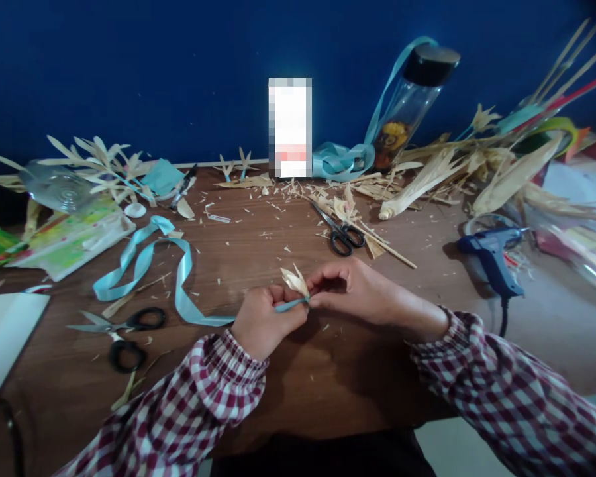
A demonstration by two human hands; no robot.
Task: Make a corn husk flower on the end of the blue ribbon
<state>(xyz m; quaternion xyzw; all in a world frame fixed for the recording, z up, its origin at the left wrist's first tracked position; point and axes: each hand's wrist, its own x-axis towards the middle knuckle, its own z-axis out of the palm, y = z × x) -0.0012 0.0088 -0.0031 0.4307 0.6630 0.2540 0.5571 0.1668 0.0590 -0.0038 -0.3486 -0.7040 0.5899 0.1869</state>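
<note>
Between my two hands, low over the table, is a small corn husk flower with pale pointed petals facing up and left. My left hand is closed on a light blue ribbon, whose end reaches the flower's base. From that hand the ribbon trails in loops across the table to the left. Thumb and fingers of my right hand pinch the base of the flower, where the ribbon meets it. The exact contact is partly hidden by the fingers.
Scissors lie open at left; black-handled scissors lie farther back. A blue glue gun rests at right. Corn husks, a bottle, a ribbon coil and husk flowers line the back. Husk scraps litter the table.
</note>
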